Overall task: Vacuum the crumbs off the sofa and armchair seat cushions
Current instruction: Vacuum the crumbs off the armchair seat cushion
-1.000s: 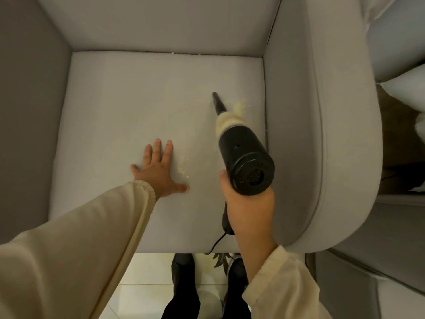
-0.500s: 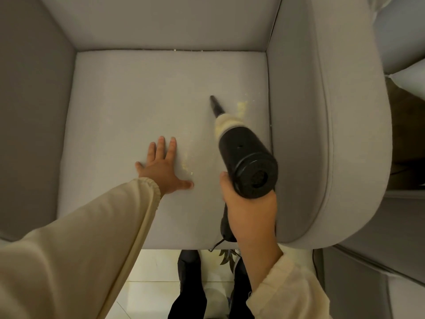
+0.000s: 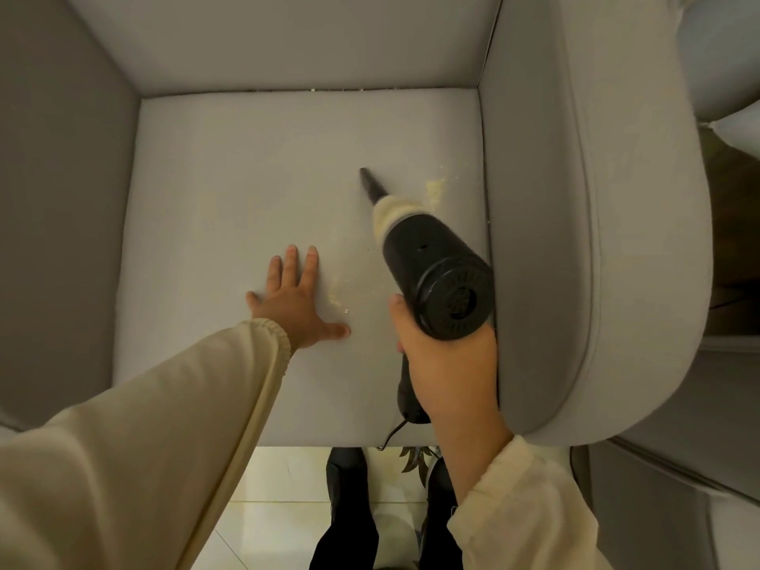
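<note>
Right hand (image 3: 446, 372) grips vacuum (image 3: 432, 265) over crumbed grey seat cushion (image 3: 246, 191); left hand (image 3: 294, 300) rests flat.

Below the chair is a shiny white tile floor (image 3: 283, 479). A dark leaf pattern (image 3: 413, 458) shows on it. Two black trouser legs (image 3: 349, 508) stand there. White pillows (image 3: 732, 55) sit far right.

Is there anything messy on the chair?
Yes. Yellowish crumbs lie on the seat cushion right of the vacuum's nozzle, more crumbs sit beside the left hand, and a few specks dot the back seam.
</note>
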